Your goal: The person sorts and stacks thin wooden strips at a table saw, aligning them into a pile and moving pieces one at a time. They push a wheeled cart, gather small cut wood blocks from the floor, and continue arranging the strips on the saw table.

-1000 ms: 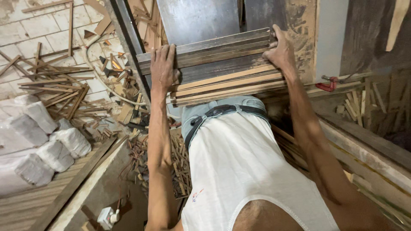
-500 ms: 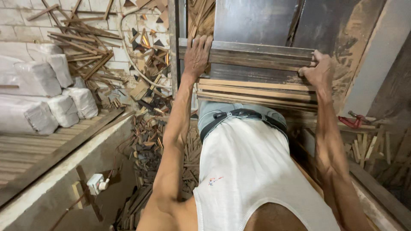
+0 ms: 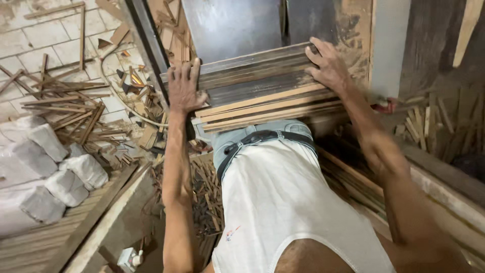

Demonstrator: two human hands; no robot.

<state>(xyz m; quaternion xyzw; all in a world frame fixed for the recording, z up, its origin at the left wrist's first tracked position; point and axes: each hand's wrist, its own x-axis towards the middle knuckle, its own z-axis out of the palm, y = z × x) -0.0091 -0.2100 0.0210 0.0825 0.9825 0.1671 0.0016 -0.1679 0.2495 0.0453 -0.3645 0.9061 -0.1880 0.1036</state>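
A flat bundle of long wooden strips [image 3: 262,93], some dark and some pale, lies on the grey metal table [image 3: 227,25] of a saw machine just in front of my waist. My left hand [image 3: 183,86] presses on the bundle's left end, fingers spread over the strip ends. My right hand [image 3: 328,63] grips the bundle's right end from above. Both arms reach forward past my white vest.
Loose wood offcuts [image 3: 65,111] litter the tiled floor at the left. White wrapped bundles [image 3: 55,172] lie on a low wooden platform [image 3: 96,217]. More strips are stacked at the right [image 3: 429,126]. A white plug socket [image 3: 130,259] sits at the bottom.
The view has swung to the right and back. Both hands stay on the ends of the strip bundle, which remains on the machine table.
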